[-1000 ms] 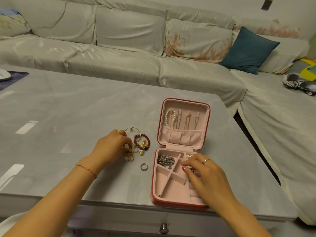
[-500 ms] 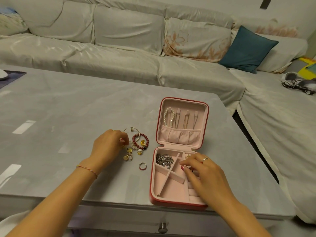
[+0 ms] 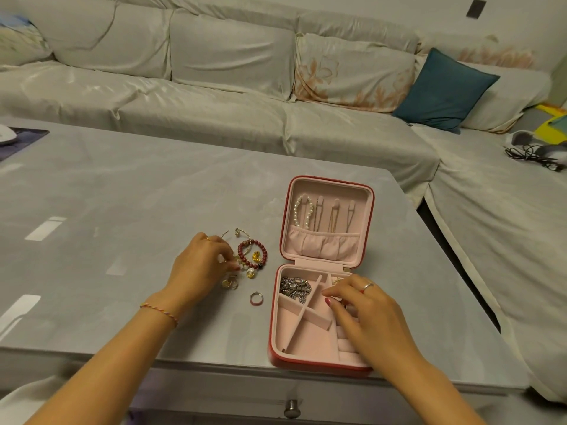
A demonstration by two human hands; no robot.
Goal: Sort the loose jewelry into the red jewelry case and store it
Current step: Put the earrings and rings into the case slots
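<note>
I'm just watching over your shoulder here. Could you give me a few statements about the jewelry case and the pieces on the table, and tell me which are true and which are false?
1. The red jewelry case lies open on the table. True.
2. A pearl strand hangs inside the lid. True.
3. The red bead bracelet is already in the case. False: it lies on the table, left of the case.
4. The left hand is at the loose pile of jewelry. True.
5. The small ring sits in a compartment. False: it lies on the table beside the case.
6. The right hand rests on the sofa. False: it is over the case's tray.
</note>
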